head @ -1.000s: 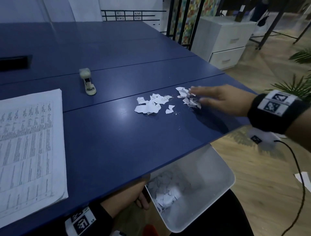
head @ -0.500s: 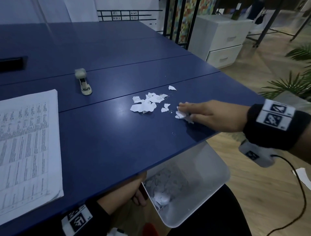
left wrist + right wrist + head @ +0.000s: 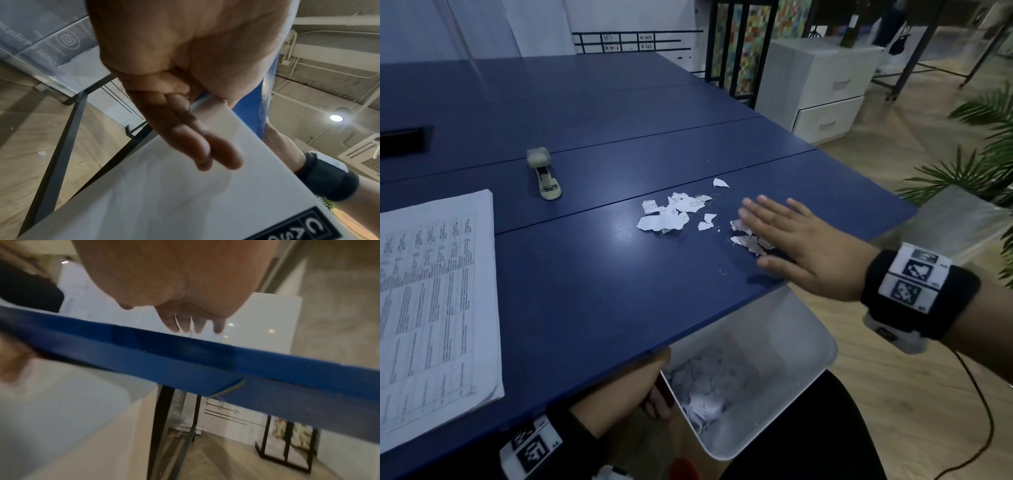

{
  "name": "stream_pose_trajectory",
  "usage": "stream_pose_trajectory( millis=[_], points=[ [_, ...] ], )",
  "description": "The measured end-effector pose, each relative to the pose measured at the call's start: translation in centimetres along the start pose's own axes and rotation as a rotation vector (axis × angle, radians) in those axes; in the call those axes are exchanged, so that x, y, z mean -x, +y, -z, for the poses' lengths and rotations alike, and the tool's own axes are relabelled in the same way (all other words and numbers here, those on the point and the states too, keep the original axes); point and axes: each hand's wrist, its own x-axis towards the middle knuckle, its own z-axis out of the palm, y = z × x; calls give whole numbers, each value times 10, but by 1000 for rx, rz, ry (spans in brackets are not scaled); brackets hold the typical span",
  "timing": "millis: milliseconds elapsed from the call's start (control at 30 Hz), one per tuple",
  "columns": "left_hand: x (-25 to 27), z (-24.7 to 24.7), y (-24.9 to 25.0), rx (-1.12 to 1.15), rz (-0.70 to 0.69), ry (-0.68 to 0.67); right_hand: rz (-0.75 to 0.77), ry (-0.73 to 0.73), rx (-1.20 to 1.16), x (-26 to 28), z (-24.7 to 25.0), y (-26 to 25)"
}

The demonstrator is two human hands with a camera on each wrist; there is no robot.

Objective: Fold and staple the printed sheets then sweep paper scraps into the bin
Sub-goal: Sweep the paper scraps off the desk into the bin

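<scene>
Nearest, the left hand (image 3: 654, 394) is gripping the rim of the white bin (image 3: 784, 346) under the bench (image 3: 571, 301) edge, thumb on the rim and fingers lying straight along the outer wall in the left wrist view. Torn paper is already lying inside the bin.

Just beyond, the right hand (image 3: 801, 246) is lying flat and open on the bench near its front edge, fingers spread, palm down, covering a few scraps (image 3: 744, 240). It is gripping nothing.

Further in, the main cluster of scraps (image 3: 671, 214) is sitting left of the fingertips, apart from the hand. One stray piece (image 3: 720, 183) is lying farther back. Loose staples seem to be scattered among them; too small to be sure.

At far left, the printed sheets (image 3: 431, 301) are lying stacked, with the stapler (image 3: 544, 173) behind them.

Risks, as judged:
- The bin mouth is sitting partly under the bench, so a fast sweep could be sending scraps past the rim onto the floor.
- Spread fingers may be letting small pieces slip through.
- The stray back piece is likely to be missed.
- Light scraps may be fluttering off sideways.
</scene>
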Motion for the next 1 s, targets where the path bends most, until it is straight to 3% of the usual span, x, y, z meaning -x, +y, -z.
stream_pose_trajectory(
  millis=[100,167,233,367,500,833,933,1000],
  points=[
    [4,-3,1,9,-36,21,-136,-33,-271,-15,-5,9],
    [8,-4,1,66,-94,111,-165,-49,-301,-18,-9,8],
    [8,-5,1,62,-122,101,-181,-35,-326,-14,-10,3],
    [6,-1,1,27,-84,83,-137,-13,-358,4,-13,-12],
    [2,-1,-5,1,-99,-29,-66,7,-320,23,-21,-31],
    [1,1,-6,-27,-85,-33,13,12,-269,78,-22,-79],
    [0,1,-7,-20,-89,-27,91,20,-224,90,-20,-78],
    [0,0,-6,-19,-79,-22,35,76,-249,86,-15,-63]
  ],
)
